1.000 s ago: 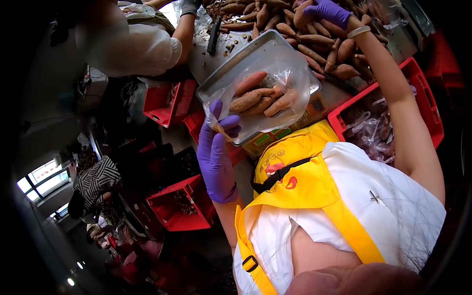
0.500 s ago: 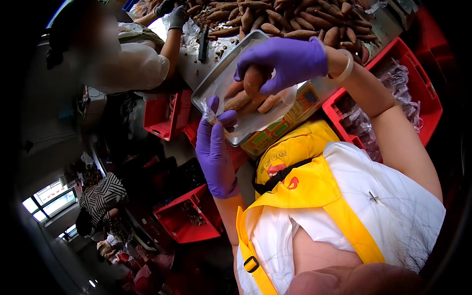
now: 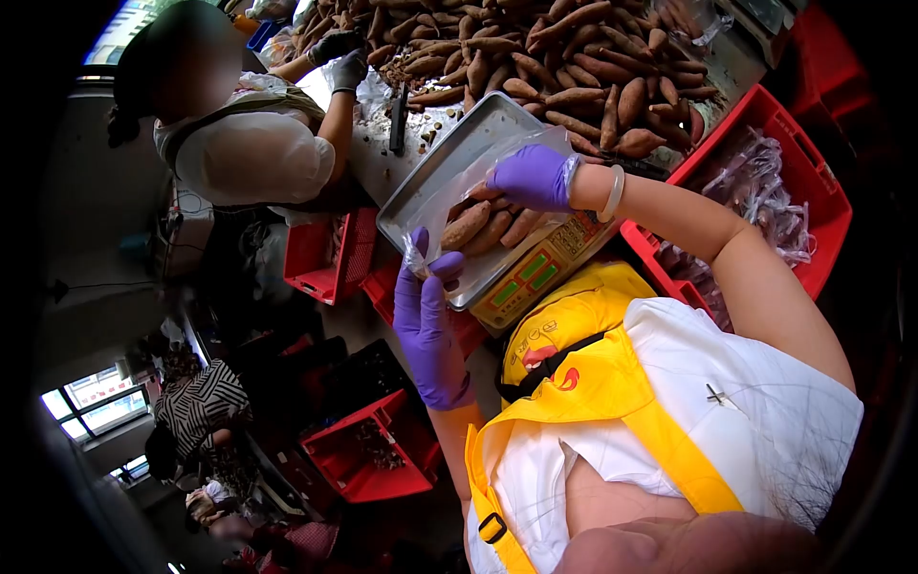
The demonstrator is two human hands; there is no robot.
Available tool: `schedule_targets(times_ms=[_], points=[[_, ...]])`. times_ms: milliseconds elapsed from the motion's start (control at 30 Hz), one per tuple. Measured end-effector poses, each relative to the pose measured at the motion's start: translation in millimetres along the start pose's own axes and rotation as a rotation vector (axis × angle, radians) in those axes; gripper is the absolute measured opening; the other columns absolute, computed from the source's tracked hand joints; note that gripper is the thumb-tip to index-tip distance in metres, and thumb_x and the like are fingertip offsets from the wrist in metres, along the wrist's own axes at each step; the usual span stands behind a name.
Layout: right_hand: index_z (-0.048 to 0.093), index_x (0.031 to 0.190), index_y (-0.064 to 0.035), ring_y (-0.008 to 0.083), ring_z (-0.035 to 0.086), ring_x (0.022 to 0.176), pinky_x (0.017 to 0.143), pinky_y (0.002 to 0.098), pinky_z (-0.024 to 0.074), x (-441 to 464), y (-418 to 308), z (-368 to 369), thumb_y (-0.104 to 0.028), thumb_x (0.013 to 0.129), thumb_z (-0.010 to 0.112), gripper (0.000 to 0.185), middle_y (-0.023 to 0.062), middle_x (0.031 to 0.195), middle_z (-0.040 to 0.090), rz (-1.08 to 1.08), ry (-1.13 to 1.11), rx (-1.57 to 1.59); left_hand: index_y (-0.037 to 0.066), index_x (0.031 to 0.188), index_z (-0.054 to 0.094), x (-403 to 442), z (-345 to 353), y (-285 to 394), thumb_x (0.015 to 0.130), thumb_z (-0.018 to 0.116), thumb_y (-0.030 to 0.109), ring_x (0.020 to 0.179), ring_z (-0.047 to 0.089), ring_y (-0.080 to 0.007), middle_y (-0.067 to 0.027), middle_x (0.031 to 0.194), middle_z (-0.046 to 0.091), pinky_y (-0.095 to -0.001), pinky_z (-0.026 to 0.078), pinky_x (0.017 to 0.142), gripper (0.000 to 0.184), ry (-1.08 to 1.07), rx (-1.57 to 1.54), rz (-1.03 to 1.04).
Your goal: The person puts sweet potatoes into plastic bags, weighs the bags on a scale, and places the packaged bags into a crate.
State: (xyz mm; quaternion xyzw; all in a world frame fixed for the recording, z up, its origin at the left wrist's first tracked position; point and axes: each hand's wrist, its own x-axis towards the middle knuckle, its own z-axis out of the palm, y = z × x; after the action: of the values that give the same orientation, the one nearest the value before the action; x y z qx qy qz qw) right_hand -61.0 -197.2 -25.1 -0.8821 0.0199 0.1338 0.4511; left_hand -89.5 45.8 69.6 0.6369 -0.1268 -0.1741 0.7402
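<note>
Purple gloves cover both my hands. My left hand (image 3: 428,330) pinches the edge of a clear plastic bag (image 3: 445,208) at the near left side of a metal tray (image 3: 411,196). Several sweet potatoes (image 3: 490,232) lie in the bag on the tray, which rests on a scale (image 3: 516,287) with green displays. Over the bag's far right part is my right hand (image 3: 532,179), its fingers curled down at a sweet potato (image 3: 483,191); its fingertips are partly hidden, so its grip is unclear.
A large heap of sweet potatoes (image 3: 574,72) covers the table behind the tray. A red crate (image 3: 832,206) with plastic bags stands at right. A gloved co-worker (image 3: 253,148) is at upper left, near a black tool (image 3: 398,122). More red crates (image 3: 335,450) stand at left.
My right hand went from the heap to the bag with a sweet potato, and is now lower at the bag's far side. My left hand keeps the bag's edge. The view has shifted slightly.
</note>
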Motion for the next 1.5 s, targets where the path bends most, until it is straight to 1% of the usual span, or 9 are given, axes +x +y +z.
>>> schedule_targets(times_ms=[67, 300, 600, 733, 867, 1000, 1067, 1267, 1500], points=[[0.069, 0.095, -0.0073, 0.0348, 0.065, 0.081, 0.071, 0.0402, 0.0511, -2, 0, 2, -0.029, 0.094, 0.05, 0.028, 0.0184, 0.093, 0.067, -0.396, 0.18, -0.483, 0.001, 0.138, 0.045, -2, 3, 1, 0.096, 0.057, 0.021, 0.094, 0.057, -0.0122, -0.0071, 0.109, 0.065, -0.0287, 0.043, 0.09, 0.048, 0.038, 0.029, 0.001], [0.068, 0.089, -0.0094, 0.0343, 0.063, 0.075, 0.068, 0.041, 0.0499, -19, 11, 1, -0.016, 0.083, 0.06, 0.012, 0.0165, 0.079, 0.064, -0.485, 0.385, -0.274, 0.003, 0.115, 0.065, -15, -11, -6, 0.084, 0.072, 0.017, 0.092, 0.061, -0.0211, -0.0098, 0.1, 0.064, -0.0331, 0.047, 0.086, 0.034, 0.432, 0.823, 0.423], [0.067, 0.11, -0.0154, 0.0311, 0.066, 0.087, 0.079, 0.0358, 0.0527, -37, -19, 7, -0.011, 0.083, 0.062, 0.027, 0.0122, 0.099, 0.068, -0.493, 0.188, -0.531, 0.005, 0.133, 0.051, -7, 12, -1, 0.075, 0.079, 0.038, 0.105, 0.055, -0.0253, -0.0117, 0.113, 0.06, -0.0367, 0.043, 0.092, 0.072, 0.419, 1.066, 0.61], [0.067, 0.112, -0.0202, 0.0324, 0.067, 0.088, 0.079, 0.0365, 0.053, -47, -10, 20, -0.012, 0.083, 0.061, 0.031, 0.0152, 0.101, 0.068, -0.33, -0.101, -0.676, 0.001, 0.123, 0.057, 11, 1, -26, 0.079, 0.077, 0.018, 0.086, 0.065, -0.0229, -0.0124, 0.105, 0.066, -0.0325, 0.051, 0.079, 0.052, 0.3, 1.3, 0.482], [0.068, 0.115, -0.0187, 0.0321, 0.068, 0.089, 0.077, 0.0375, 0.054, -70, 15, -6, -0.012, 0.082, 0.06, 0.034, 0.0164, 0.101, 0.068, -0.048, -0.006, -0.593, -0.002, 0.102, 0.064, -3, 3, -27, 0.089, 0.06, 0.001, 0.085, 0.063, -0.0139, -0.0114, 0.099, 0.069, -0.0276, 0.049, 0.081, 0.014, 0.136, 0.021, -0.062], [0.07, 0.111, -0.0203, 0.03, 0.067, 0.093, 0.078, 0.0397, 0.0539, -62, 22, -9, -0.019, 0.083, 0.06, 0.03, 0.0143, 0.103, 0.069, 0.182, -0.203, -0.893, -0.002, 0.1, 0.064, -16, 10, -22, 0.089, 0.06, 0.004, 0.089, 0.064, -0.0163, -0.0105, 0.096, 0.069, -0.0295, 0.046, 0.088, 0.013, 0.14, -0.017, -0.133], [0.07, 0.109, -0.0116, 0.0315, 0.067, 0.092, 0.077, 0.0405, 0.0536, -48, 23, 1, -0.017, 0.083, 0.058, 0.029, 0.0146, 0.103, 0.068, -0.036, 0.201, -0.745, -0.001, 0.1, 0.064, -18, 9, -20, 0.089, 0.06, 0.006, 0.092, 0.063, -0.0168, -0.0107, 0.096, 0.068, -0.0298, 0.045, 0.089, 0.013, 0.132, -0.041, -0.129], [0.071, 0.101, -0.009, 0.0344, 0.066, 0.093, 0.082, 0.0393, 0.0517, 1, 66, 0, -0.017, 0.083, 0.057, 0.024, 0.0181, 0.095, 0.068, -0.297, 0.302, -0.309, 0.0, 0.1, 0.065, -15, 11, -13, 0.091, 0.062, 0.011, 0.092, 0.063, -0.0151, -0.0097, 0.098, 0.069, -0.0282, 0.044, 0.088, 0.015, 0.052, 0.098, -0.142], [0.067, 0.1, -0.0055, 0.0356, 0.063, 0.089, 0.077, 0.0401, 0.0497, -25, 11, -45, -0.023, 0.079, 0.065, 0.027, 0.019, 0.096, 0.066, -0.205, -0.193, -0.679, 0.001, 0.107, 0.064, -5, 8, -17, 0.091, 0.064, 0.012, 0.091, 0.06, -0.0136, -0.0072, 0.104, 0.065, -0.0271, 0.045, 0.087, 0.019, 0.112, 0.118, -0.067]])
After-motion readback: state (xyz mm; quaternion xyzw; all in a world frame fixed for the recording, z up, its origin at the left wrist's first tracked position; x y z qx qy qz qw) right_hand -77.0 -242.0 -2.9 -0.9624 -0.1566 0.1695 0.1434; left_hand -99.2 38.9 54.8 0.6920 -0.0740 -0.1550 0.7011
